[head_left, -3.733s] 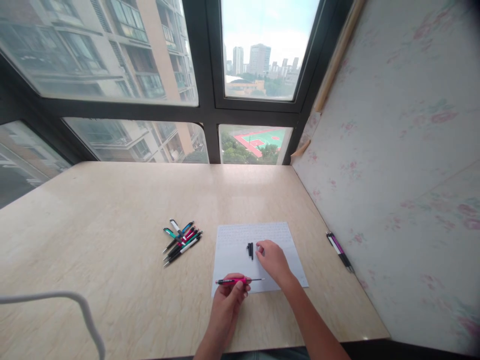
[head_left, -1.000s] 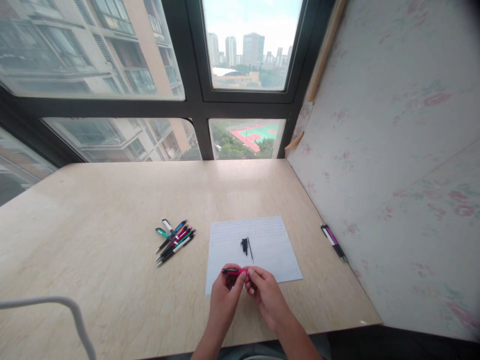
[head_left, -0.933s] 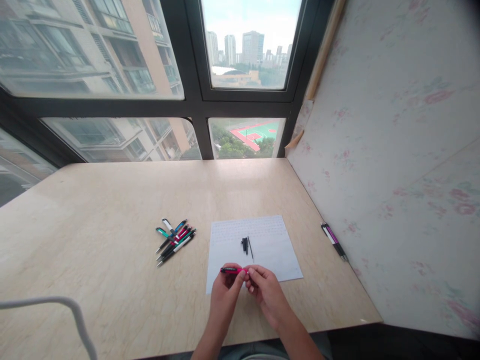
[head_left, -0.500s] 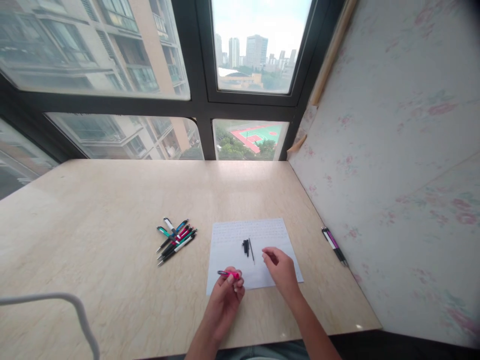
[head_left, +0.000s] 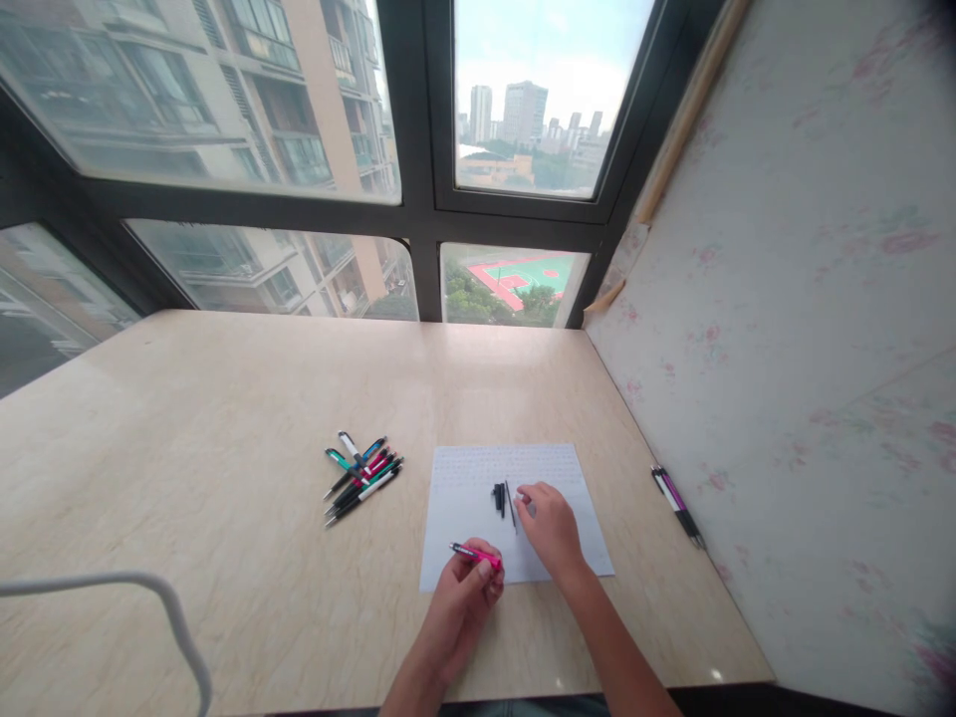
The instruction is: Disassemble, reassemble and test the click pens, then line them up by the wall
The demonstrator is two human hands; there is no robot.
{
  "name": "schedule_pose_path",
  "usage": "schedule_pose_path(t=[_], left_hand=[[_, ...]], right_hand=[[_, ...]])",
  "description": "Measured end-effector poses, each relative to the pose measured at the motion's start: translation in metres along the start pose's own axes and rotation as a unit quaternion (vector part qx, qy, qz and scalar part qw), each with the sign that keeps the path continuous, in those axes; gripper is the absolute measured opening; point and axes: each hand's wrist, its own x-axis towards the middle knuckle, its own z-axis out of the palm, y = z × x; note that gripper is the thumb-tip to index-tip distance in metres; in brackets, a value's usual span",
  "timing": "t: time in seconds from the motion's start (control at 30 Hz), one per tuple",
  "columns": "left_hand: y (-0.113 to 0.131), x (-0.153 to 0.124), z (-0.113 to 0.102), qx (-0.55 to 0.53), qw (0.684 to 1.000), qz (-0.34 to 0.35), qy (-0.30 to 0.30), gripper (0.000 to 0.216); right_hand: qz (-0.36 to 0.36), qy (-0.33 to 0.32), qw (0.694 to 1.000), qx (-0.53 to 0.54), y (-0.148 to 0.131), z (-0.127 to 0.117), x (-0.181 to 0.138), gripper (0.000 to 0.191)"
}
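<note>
My left hand [head_left: 467, 597] is closed on a pink pen barrel [head_left: 473, 553] and holds it over the near edge of a white sheet of paper [head_left: 478, 473]. My right hand [head_left: 551, 523] rests on the sheet with its fingertips pinched together beside a thin black refill [head_left: 511, 504] and two small black pen parts [head_left: 498, 497]. Whether the fingertips grip anything is too small to make out.
A loose pile of several pens [head_left: 363, 478] lies on the beige table [head_left: 224, 438] left of the sheet. Two more pens [head_left: 676, 503] lie by the floral wall at the right. A white curved tube [head_left: 156, 607] crosses the lower left. Windows run along the far edge.
My hands were together at the pink barrel a second ago. My right hand has since let go and moved forward to the small parts on the sheet; my left hand keeps the barrel.
</note>
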Motion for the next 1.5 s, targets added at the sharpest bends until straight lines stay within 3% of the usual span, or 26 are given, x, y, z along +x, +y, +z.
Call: schedule_pose_path(t=[0.1, 0.17, 0.2, 0.27, 0.33, 0.4, 0.47, 0.67, 0.8, 1.13, 1.23, 1.37, 1.43, 1.5], left_hand=[[0.0, 0.0, -0.002, -0.005, 1.0, -0.002, 0.0, 0.018], [0.001, 0.0, -0.001, -0.014, 1.0, 0.005, 0.008, 0.019], [0.001, 0.0, -0.001, -0.013, 1.0, 0.015, 0.017, 0.02], [0.003, -0.001, 0.003, 0.019, 0.998, 0.045, 0.043, 0.021], [0.006, -0.001, 0.008, 0.107, 0.989, 0.077, 0.061, 0.021], [0.01, -0.002, 0.014, 0.23, 0.966, 0.102, 0.059, 0.02], [0.014, -0.003, 0.019, 0.338, 0.931, 0.127, 0.048, 0.019], [0.019, -0.007, 0.023, 0.541, 0.819, 0.181, 0.062, 0.017], [0.018, -0.007, 0.022, 0.57, 0.797, 0.188, 0.061, 0.016], [0.015, -0.01, 0.024, 0.633, 0.741, 0.212, 0.073, 0.014], [0.016, -0.011, 0.026, 0.611, 0.759, 0.21, 0.078, 0.015], [0.014, -0.009, 0.024, 0.526, 0.829, 0.175, 0.068, 0.018], [0.012, -0.007, 0.023, 0.478, 0.861, 0.158, 0.075, 0.02], [0.011, -0.006, 0.021, 0.444, 0.879, 0.148, 0.087, 0.022]], right_hand=[[0.052, 0.018, 0.988, 0.146, 0.0, -0.006, -0.015, 0.021], [0.116, 0.001, 0.951, 0.286, -0.005, -0.008, -0.03, 0.025], [0.153, -0.023, 0.92, 0.361, -0.009, -0.008, -0.039, 0.027], [0.223, -0.073, 0.828, 0.509, -0.018, -0.005, -0.054, 0.031], [0.268, -0.096, 0.741, 0.607, -0.027, -0.002, -0.065, 0.032], [0.289, -0.102, 0.69, 0.655, -0.034, 0.002, -0.071, 0.032], [0.295, -0.104, 0.67, 0.673, -0.037, 0.005, -0.073, 0.031], [0.294, -0.105, 0.637, 0.704, -0.038, 0.01, -0.077, 0.027], [0.294, -0.097, 0.622, 0.72, -0.037, 0.012, -0.079, 0.025], [0.287, -0.1, 0.631, 0.713, -0.037, 0.009, -0.08, 0.02], [0.279, -0.105, 0.637, 0.711, -0.035, 0.009, -0.081, 0.021], [0.283, -0.105, 0.637, 0.709, -0.035, 0.009, -0.082, 0.023], [0.279, -0.11, 0.652, 0.697, -0.036, 0.008, -0.082, 0.025], [0.266, -0.121, 0.686, 0.666, -0.037, 0.007, -0.083, 0.028]])
